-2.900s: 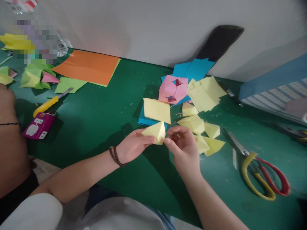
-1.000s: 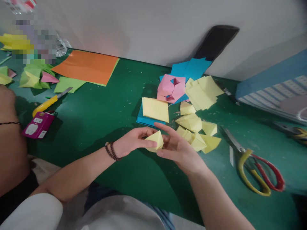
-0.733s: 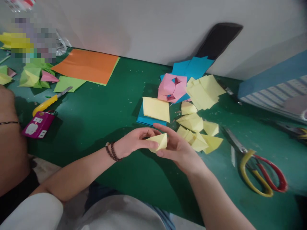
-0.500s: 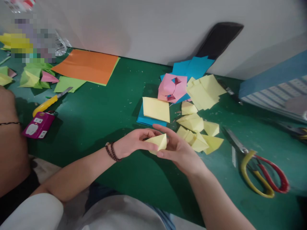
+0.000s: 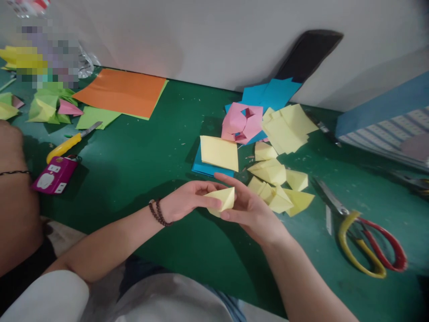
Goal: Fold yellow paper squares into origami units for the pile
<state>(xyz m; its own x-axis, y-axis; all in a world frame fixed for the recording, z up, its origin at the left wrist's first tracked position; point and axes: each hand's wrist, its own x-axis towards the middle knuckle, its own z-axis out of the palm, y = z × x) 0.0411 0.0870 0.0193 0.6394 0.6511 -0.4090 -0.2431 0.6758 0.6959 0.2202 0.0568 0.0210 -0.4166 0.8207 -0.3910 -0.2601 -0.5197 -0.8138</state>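
Observation:
A folded yellow paper piece (image 5: 224,198) is held between both hands above the green table (image 5: 147,152). My left hand (image 5: 187,200) pinches its left side, the thumb across the front and the fingers mostly behind it. From the right, my right hand (image 5: 253,212) grips the same piece with the thumb at its lower edge; the index finger stretches out above. Just beyond the hands lies a square of yellow paper (image 5: 219,153) on blue paper (image 5: 209,169). Several folded yellow pieces (image 5: 268,172) lie beside my right hand.
Scissors (image 5: 358,241) lie at the right. Behind are a pink paper model (image 5: 241,123), yellow sheets (image 5: 290,129) and blue sheets (image 5: 271,95). Orange paper (image 5: 122,91), a yellow box cutter (image 5: 67,145) and a purple box (image 5: 55,174) are left, near another person's arm (image 5: 16,192).
The view has shifted very slightly. Both hands keep the same hold on the folded yellow paper piece, with no clear movement.

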